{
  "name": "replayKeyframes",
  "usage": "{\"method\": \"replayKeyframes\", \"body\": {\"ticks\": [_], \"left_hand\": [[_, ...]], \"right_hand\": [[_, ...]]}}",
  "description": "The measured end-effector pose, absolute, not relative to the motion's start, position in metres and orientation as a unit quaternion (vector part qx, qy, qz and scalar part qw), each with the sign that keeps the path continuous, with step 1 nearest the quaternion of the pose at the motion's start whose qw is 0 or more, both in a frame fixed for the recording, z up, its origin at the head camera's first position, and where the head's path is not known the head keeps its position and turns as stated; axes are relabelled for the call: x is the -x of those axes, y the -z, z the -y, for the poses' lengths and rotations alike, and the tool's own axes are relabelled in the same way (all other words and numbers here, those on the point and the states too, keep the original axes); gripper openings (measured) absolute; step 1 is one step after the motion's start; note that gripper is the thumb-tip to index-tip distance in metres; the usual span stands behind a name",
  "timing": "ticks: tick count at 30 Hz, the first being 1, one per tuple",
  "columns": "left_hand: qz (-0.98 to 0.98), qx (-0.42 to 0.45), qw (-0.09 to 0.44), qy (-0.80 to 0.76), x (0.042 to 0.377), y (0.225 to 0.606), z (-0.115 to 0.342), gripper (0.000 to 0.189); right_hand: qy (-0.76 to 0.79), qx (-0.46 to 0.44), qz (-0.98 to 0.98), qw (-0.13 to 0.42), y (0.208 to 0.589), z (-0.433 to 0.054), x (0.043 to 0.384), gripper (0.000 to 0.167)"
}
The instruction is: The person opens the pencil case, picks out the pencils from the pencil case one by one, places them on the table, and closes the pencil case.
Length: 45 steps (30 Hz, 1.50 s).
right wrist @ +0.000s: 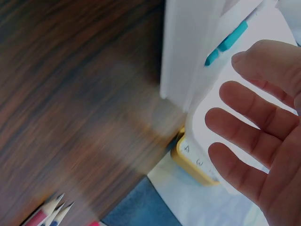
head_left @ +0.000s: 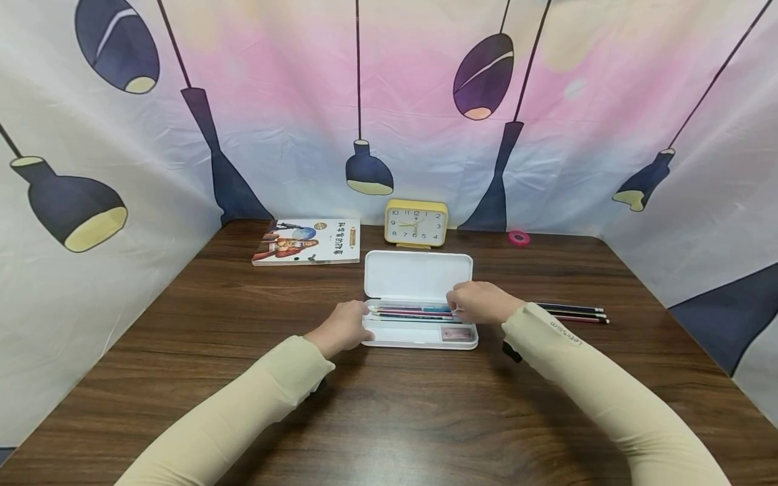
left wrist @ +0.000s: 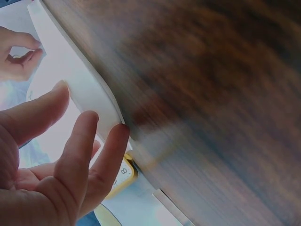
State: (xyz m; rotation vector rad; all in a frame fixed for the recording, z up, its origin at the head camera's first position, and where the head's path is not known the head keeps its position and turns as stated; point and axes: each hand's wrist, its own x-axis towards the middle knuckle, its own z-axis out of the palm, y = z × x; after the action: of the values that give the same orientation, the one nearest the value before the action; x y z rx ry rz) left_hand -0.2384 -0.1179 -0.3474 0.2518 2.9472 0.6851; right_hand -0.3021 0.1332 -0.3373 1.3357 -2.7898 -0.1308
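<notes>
A white pencil case (head_left: 401, 343) lies on the table with its lid (head_left: 418, 275) raised. Inside are several pencils (head_left: 410, 314), and a pink eraser (head_left: 456, 334) sits in the front right compartment. My left hand (head_left: 343, 327) grips the case's left end; in the left wrist view its fingertips (left wrist: 123, 129) touch the white outer wall. Over the right end of the case is my right hand (head_left: 483, 302), its fingers loosely bent, with nothing seen in its grasp. Beside its thumb, the right wrist view shows a teal piece (right wrist: 233, 36) in the case.
Several pencils (head_left: 571, 312) lie on the table right of the case. Behind the case stands a yellow clock (head_left: 416, 223). An illustrated book (head_left: 310, 241) is at the back left, and a pink ring (head_left: 519, 237) at the back right. A printed curtain (head_left: 292, 155) surrounds the table.
</notes>
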Motion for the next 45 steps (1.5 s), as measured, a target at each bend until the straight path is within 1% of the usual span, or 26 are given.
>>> {"method": "replayKeyframes", "body": {"ticks": [3, 11, 16, 21, 25, 29, 30, 38, 45], "left_hand": [[-0.969, -0.082, 0.051, -0.227, 0.238, 0.347, 0.118, 0.046], [-0.968, -0.08, 0.048, -0.231, 0.238, 0.348, 0.119, 0.045], [-0.968, -0.078, 0.05, -0.233, 0.236, 0.346, 0.118, 0.045], [-0.968, -0.071, 0.053, -0.235, 0.24, 0.35, 0.119, 0.044], [-0.97, -0.08, 0.044, -0.225, 0.246, 0.357, 0.121, 0.045], [-0.969, -0.084, 0.044, -0.227, 0.243, 0.354, 0.12, 0.044], [-0.969, -0.078, 0.052, -0.23, 0.241, 0.351, 0.119, 0.044], [-0.97, -0.086, 0.045, -0.224, 0.238, 0.345, 0.118, 0.044], [-0.97, -0.088, 0.046, -0.224, 0.239, 0.347, 0.119, 0.044]], "right_hand": [[0.044, -0.445, 0.894, 0.034, 0.338, -0.126, 0.302, 0.006], [0.042, -0.47, 0.881, 0.037, 0.344, -0.104, 0.307, 0.011], [0.042, -0.48, 0.876, 0.037, 0.344, -0.091, 0.307, 0.009], [0.048, -0.47, 0.881, 0.024, 0.343, -0.081, 0.306, 0.006], [0.056, -0.46, 0.886, 0.027, 0.344, -0.077, 0.305, 0.005], [0.068, -0.448, 0.891, 0.027, 0.345, -0.075, 0.304, 0.005], [0.073, -0.444, 0.893, 0.026, 0.345, -0.074, 0.304, 0.006], [0.117, -0.405, 0.907, 0.0, 0.341, -0.064, 0.3, 0.017], [0.119, -0.391, 0.913, -0.014, 0.342, -0.059, 0.3, 0.014]]}}
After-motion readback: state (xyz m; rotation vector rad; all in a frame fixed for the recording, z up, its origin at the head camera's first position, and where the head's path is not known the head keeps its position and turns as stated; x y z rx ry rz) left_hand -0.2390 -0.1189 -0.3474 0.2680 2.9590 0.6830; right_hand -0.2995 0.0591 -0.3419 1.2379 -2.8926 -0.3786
